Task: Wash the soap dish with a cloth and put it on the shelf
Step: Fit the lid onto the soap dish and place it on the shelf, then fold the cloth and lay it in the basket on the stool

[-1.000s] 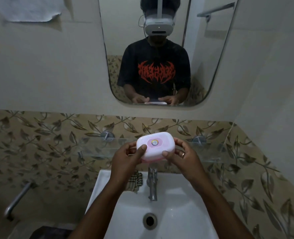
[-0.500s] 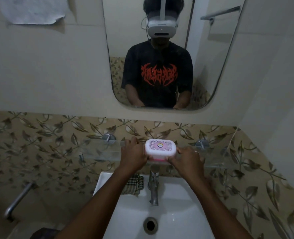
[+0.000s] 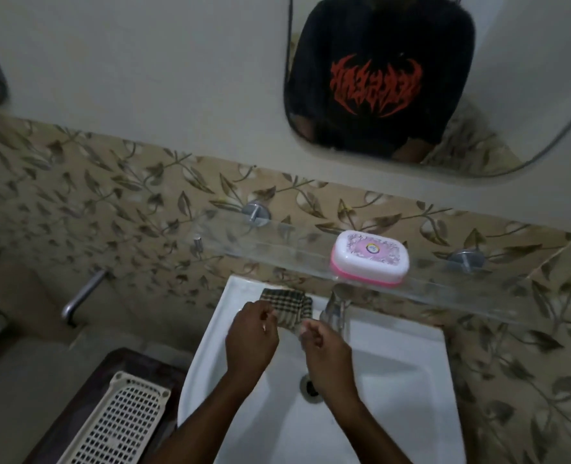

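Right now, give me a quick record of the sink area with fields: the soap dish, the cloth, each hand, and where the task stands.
soap dish: closed, sitting on the glass shelf above the tap; no hand on it
cloth: checked, bunched on the back rim of the sink, left of the tap
left hand: fingers curled at the cloth's left edge; grip unclear
right hand: fingers curled at the cloth's near corner; grip unclear
task status: dish is on the shelf; looks done
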